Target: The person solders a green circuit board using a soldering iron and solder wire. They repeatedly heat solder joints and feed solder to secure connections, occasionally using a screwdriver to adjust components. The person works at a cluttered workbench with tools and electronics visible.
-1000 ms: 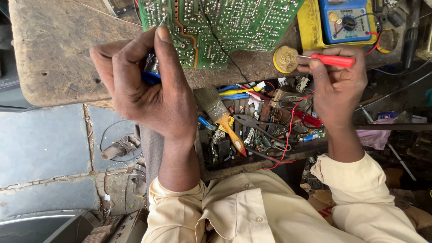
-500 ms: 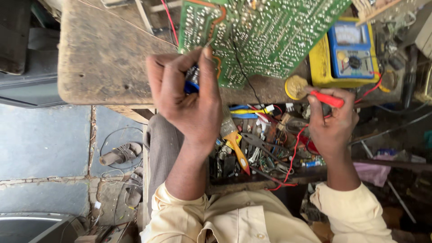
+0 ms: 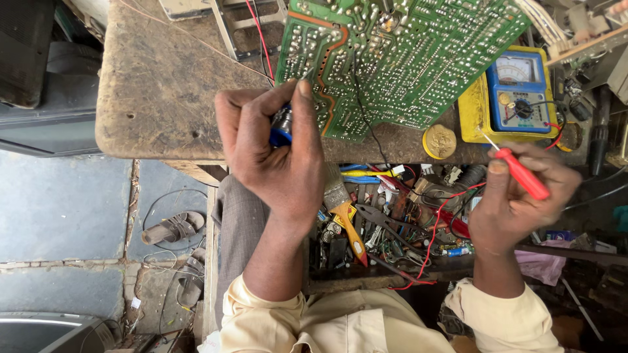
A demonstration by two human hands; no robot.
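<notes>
Pointing up-left toward the multimeter (image 3: 513, 98), the red probe (image 3: 521, 172) lies diagonally in the right hand (image 3: 517, 202).

A: Is it bright or dark here?

B: Bright. Soft daylight falls all over the wooden table (image 3: 163, 98), with no hard glare.

A: Any shadows?

B: Yes. It gets dark under the table, and the upper left corner of the frame is dim too.

A: Is it sharp?

B: The green board (image 3: 405, 59) in the upper middle looks crisp. The edges bend and stretch a little.
</notes>
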